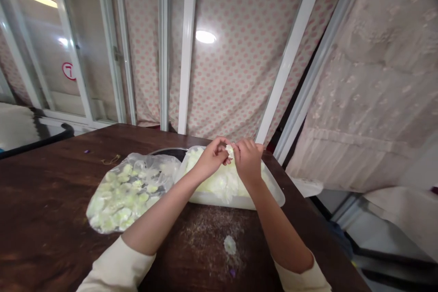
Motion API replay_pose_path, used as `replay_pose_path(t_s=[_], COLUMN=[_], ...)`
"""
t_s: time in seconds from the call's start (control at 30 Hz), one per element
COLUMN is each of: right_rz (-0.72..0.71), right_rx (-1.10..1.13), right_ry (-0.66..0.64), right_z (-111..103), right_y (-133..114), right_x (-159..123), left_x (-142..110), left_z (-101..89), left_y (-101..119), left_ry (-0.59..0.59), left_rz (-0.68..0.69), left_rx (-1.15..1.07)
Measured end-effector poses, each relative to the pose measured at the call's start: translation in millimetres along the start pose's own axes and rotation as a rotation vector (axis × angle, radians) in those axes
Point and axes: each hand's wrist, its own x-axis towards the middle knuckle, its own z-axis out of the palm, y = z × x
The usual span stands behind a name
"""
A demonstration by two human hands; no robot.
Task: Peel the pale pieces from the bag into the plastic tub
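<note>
My left hand (216, 157) and my right hand (248, 159) meet above a white plastic tub (273, 194). Between their fingertips is a small white fabric-like flower piece (230, 151), and both hands pinch it. White, thin, petal-like pieces (224, 185) fill the tub under my hands. To the left lies a clear plastic bag (118, 200) with many pale yellow-green flower pieces inside. A single pale flower piece (230, 245) rests on the table nearer to me, between my forearms.
The dark wooden table (44, 200) carries fine pale scraps (205, 232) in front of the tub. A purple bit (232, 272) and a thin yellowish strand (111, 160) also lie there. Behind stand white-framed sliding glass doors (188, 54); a pale curtain (369, 77) hangs at right.
</note>
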Motion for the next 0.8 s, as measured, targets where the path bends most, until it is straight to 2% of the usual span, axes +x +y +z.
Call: replay_pose_path(t_s=[0.13,0.2,0.37,0.53,0.67,0.8], right_rz=[-0.036,-0.057,-0.125,-0.188,-0.118,0.107], right_rx=[-0.078,-0.125,-0.218,-0.200,-0.226,-0.144], right_ry=[0.013,0.040,0.098,0.064,0.021,0.026], right_z=[-9,-14,-20,-18,-13,-7], right_y=[-1,-2,-7,-10,-2,22], right_x=[-2,-2,-2,-4,-4,-2], left_x=[-9,-13,-17,-16,-15,-14], left_z=[7.6,8.3,3.3,-2.2,-1.9,-4.3], left_y=[6,9,13,9,3,0], left_ry=[0.057,0.058,-0.063,-0.080,-0.056,-0.048], left_rz=[-0.131,-0.153,-0.174,-0.106,-0.041,-0.010], left_rx=[-0.144,-0.182,-0.220,-0.008,0.111,0.120])
